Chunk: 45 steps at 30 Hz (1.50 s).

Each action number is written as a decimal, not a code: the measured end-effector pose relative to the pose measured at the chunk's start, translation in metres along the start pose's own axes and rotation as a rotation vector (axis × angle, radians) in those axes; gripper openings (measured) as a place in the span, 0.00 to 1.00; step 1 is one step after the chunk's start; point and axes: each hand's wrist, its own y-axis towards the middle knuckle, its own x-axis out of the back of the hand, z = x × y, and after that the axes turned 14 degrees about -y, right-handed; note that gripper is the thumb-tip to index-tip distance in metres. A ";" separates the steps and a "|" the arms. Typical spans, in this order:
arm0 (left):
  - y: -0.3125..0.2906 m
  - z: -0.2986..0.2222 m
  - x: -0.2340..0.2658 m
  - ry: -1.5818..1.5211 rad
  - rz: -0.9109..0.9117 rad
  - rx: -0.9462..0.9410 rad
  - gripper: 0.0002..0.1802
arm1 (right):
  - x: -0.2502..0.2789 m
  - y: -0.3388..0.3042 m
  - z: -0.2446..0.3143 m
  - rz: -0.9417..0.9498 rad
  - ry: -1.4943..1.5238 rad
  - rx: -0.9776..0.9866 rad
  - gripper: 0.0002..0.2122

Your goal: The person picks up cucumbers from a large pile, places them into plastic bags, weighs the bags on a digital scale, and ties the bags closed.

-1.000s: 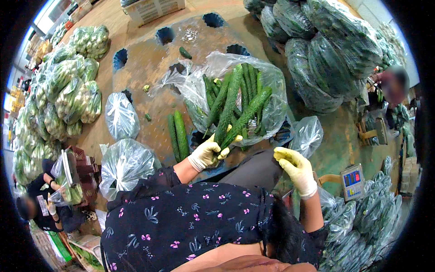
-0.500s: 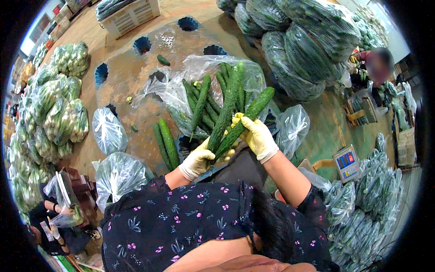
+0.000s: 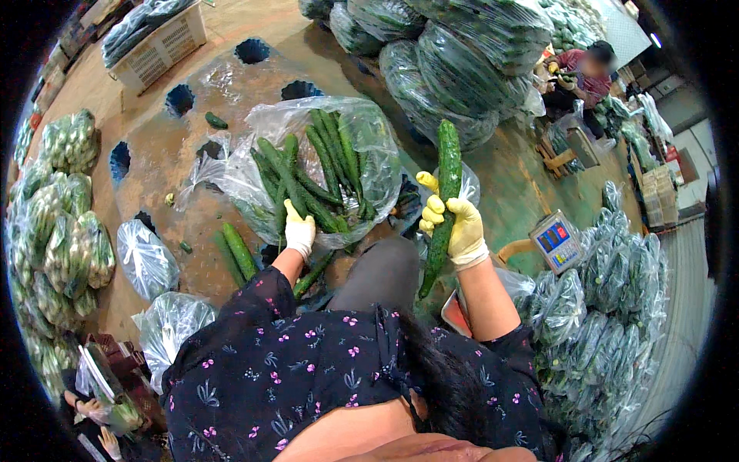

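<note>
A long, bumpy dark-green cucumber (image 3: 449, 158) is gripped nearly upright in the yellow-gloved right hand (image 3: 462, 231); slender green cucumbers (image 3: 332, 150), touched by the yellow-gloved left hand (image 3: 299, 231), whose grip cannot be told, are loosely gathered in an unsealed clear plastic bag (image 3: 381, 146); bulging green-filled plastic bags (image 3: 469, 69) are already stacked beyond

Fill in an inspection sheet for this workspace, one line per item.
Surface: brown, wet-looking pallet with blue-edged holes.
Things: open clear bag with cucumbers inside; more cucumbers beside it.
Clutter: short cucumber piece and pale scrap on the pallet.
Left hand: gloved, at the bagged cucumbers; grip unclear.
Right hand: gloved, gripping one cucumber near upright.
Cables: nothing clearly seen.
Surroundings: scale at right; white crate beyond the pallet; co-worker at upper right.
</note>
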 end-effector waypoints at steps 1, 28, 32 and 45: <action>-0.003 -0.002 0.000 0.008 -0.007 -0.012 0.42 | 0.003 -0.004 0.000 -0.014 -0.041 0.001 0.33; 0.046 -0.055 -0.021 -0.340 0.116 0.124 0.17 | -0.047 0.025 -0.008 -0.112 -1.028 -0.145 0.17; 0.057 -0.085 -0.034 0.264 0.048 0.036 0.41 | -0.010 0.004 -0.007 -0.238 -0.973 -0.200 0.16; 0.094 -0.076 -0.058 0.885 0.607 -0.930 0.07 | 0.035 -0.065 -0.028 -0.434 -0.835 -0.232 0.19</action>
